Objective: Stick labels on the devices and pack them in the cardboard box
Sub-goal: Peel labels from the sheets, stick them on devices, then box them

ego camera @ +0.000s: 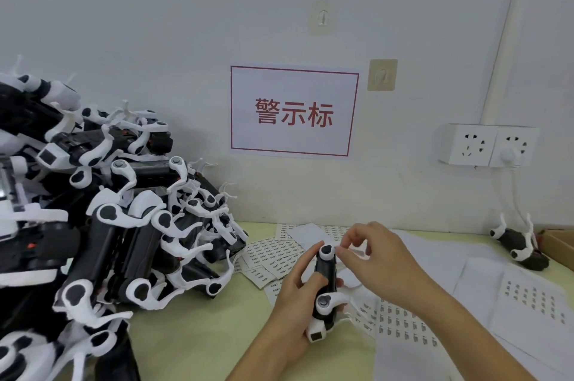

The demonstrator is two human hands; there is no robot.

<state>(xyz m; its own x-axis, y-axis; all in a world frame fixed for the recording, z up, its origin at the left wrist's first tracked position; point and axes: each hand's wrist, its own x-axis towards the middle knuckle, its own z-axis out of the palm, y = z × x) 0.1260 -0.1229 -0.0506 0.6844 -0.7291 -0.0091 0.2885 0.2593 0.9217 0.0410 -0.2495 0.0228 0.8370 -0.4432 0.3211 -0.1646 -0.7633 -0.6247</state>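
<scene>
The left hand (pixel 293 296) grips a black-and-white device (pixel 324 290) from its left side, fingers curled round the body, and holds it upright just above the pale green table (pixel 198 340). The right hand (pixel 375 256) sits at the device's top right, thumb and forefinger pinched together right beside the white cap at its upper end (whether a label lies between them cannot be told; the spot is too small and blurred). Label sheets (pixel 273 256) lie on the table under and behind both hands, with more sheets (pixel 528 296) spread to the right. A large pile of devices (pixel 118 225) fills the left side of the table. One separate device (pixel 520 245) lies far right, beside the corner of a cardboard box (pixel 559 245).
</scene>
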